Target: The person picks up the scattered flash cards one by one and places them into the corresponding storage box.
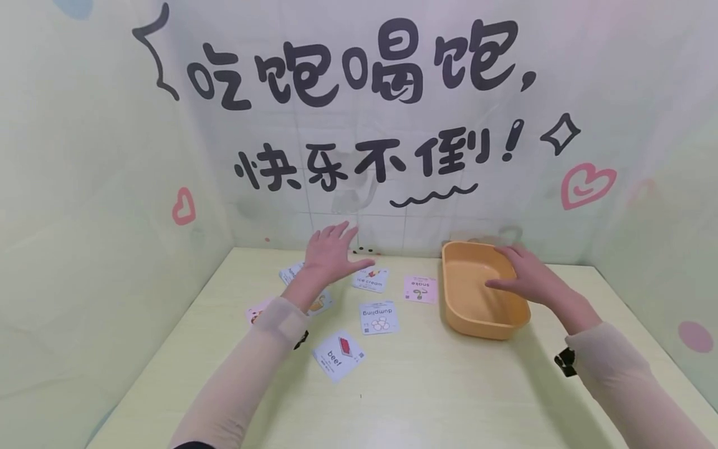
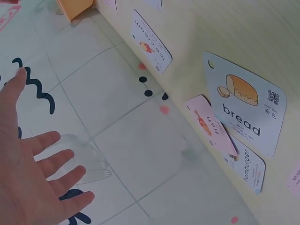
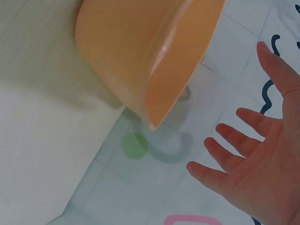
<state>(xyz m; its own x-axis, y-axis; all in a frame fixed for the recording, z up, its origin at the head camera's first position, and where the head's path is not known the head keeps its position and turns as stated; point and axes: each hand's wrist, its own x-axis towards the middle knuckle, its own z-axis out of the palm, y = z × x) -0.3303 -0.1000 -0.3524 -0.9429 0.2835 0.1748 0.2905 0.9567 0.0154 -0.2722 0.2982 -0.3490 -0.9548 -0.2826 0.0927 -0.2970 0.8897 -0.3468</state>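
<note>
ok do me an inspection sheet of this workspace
Surface: pale table with a small dark mark
Job's things: orange bin upright; beef card, dumpling card, snake card, ice cream card separate; bread card, hamburger card and a pink card overlapping
Clutter: nothing seen
Hands: left hand open, near the ice cream card; right hand open, near the bin; both empty
Cables: nothing seen
Surroundings: printed backdrop with black lettering and pink hearts

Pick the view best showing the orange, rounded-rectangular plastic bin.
Head view: the bin shows its inside and nearly whole outline, though the right hand covers part. Right wrist crops it at the top; left wrist catches only a corner.
</note>
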